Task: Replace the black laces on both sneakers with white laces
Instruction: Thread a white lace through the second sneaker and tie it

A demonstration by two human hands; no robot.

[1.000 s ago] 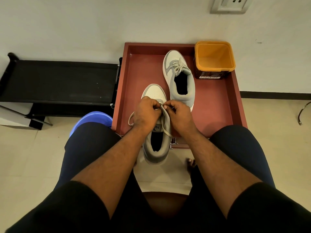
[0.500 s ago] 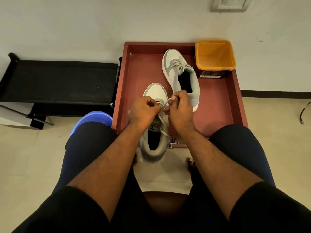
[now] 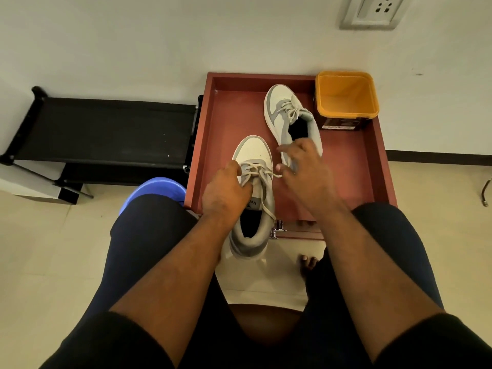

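Note:
Two white-and-grey sneakers lie on a red-brown tray (image 3: 370,166), both threaded with white laces. The far sneaker (image 3: 279,99) sits at the back with its lace tied. The near sneaker (image 3: 253,150) hangs over the tray's front edge. My left hand (image 3: 226,194) grips its white lace (image 3: 262,173) at the shoe's left side, thumb on the tongue. My right hand (image 3: 304,171) hovers just right of the shoe with fingers spread; a loose lace end lies by its thumb. No black lace is visible.
An orange square tub (image 3: 346,113) stands in the tray's back right corner. A black bench (image 3: 106,134) runs along the wall at left, with a blue stool (image 3: 157,186) by my left knee. My bare toes (image 3: 307,263) rest on the floor below the tray.
My right hand has let go of the lace and moved up and to the right, fingers spreading. The left hand stays on the near sneaker's lace.

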